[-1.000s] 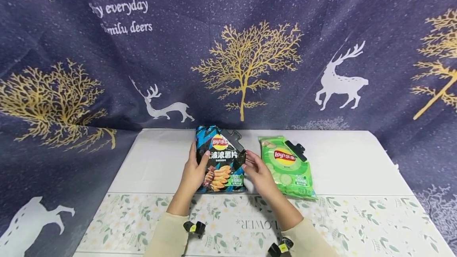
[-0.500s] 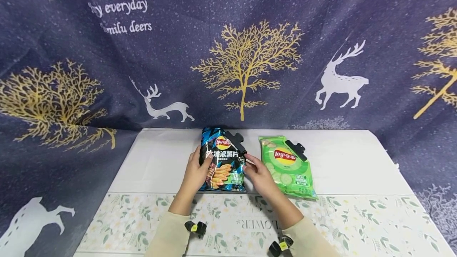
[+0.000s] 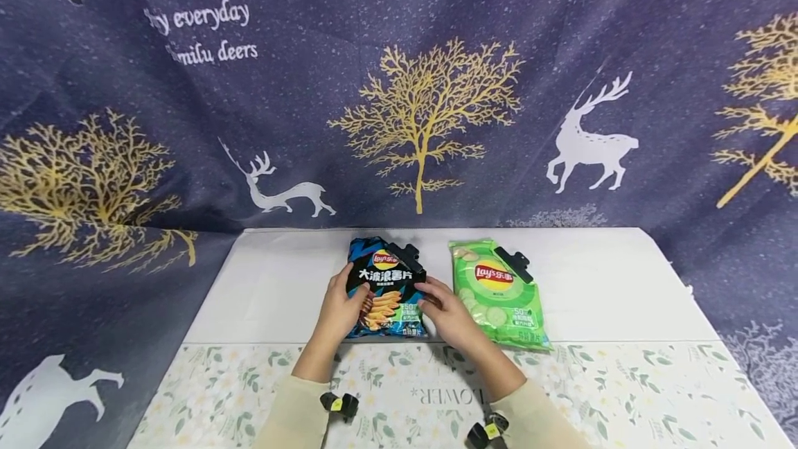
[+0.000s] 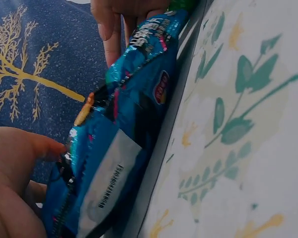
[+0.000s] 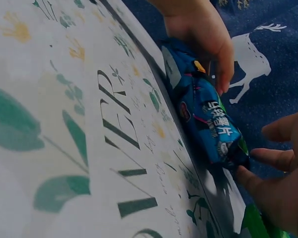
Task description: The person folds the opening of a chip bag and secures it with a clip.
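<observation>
- The blue Lay's crisp bag [image 3: 388,287] lies on the white table [image 3: 598,289], near the middle, with its lower edge close to the flowered table mat [image 3: 623,393].
- The left hand [image 3: 341,305] holds the left side of the blue bag; the thumb lies on the front of the bag and the fingers are curled around its edge.
- In the left wrist view the thumb [image 4: 37,146] presses the crumpled edge of the blue bag [image 4: 124,124], and the bag is a little lifted on this side.
- The right hand [image 3: 450,313] touches the right lower side of the same bag with the fingertips; the fingers are slightly bent, and from the pictures it is hard to tell if they really pinch the foil.
- In the right wrist view the fingertips [image 5: 248,178] rest against the corner of the blue bag [image 5: 208,119].
- A black clip [image 3: 406,256] sits on the upper right corner of the blue bag.
- A green Lay's crisp bag [image 3: 499,293] lies just beside the right hand, flat on the table, and it has its own black clip [image 3: 514,264] on the upper right corner.
- Behind the table hangs a dark blue curtain [image 3: 187,123] with golden trees and white deer.
</observation>
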{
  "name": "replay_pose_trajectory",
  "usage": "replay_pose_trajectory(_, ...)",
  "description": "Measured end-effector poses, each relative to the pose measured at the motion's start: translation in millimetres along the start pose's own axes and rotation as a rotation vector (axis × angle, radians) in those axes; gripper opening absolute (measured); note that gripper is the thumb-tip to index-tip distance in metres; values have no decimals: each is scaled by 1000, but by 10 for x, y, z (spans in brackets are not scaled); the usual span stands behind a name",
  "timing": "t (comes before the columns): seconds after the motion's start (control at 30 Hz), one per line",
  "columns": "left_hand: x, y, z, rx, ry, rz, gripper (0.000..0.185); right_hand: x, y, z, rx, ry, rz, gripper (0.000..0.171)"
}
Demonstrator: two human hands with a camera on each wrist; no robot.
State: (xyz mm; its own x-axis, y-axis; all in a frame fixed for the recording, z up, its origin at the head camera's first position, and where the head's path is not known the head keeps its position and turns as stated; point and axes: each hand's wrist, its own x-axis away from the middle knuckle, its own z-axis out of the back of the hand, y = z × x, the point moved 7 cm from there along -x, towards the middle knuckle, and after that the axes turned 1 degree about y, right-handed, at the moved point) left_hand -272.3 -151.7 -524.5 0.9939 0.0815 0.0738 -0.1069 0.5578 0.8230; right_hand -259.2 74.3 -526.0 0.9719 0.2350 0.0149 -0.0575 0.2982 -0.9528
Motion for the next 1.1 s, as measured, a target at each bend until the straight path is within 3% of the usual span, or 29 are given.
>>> replay_pose_trajectory(0.73,86,-77,-82,-24,19,48,63,75,80,-46,35,-19,-47,39)
replay_pose_trajectory(1.1,106,-30,-103,-9,42,31,59,98,62,45,-8,50,-14,35)
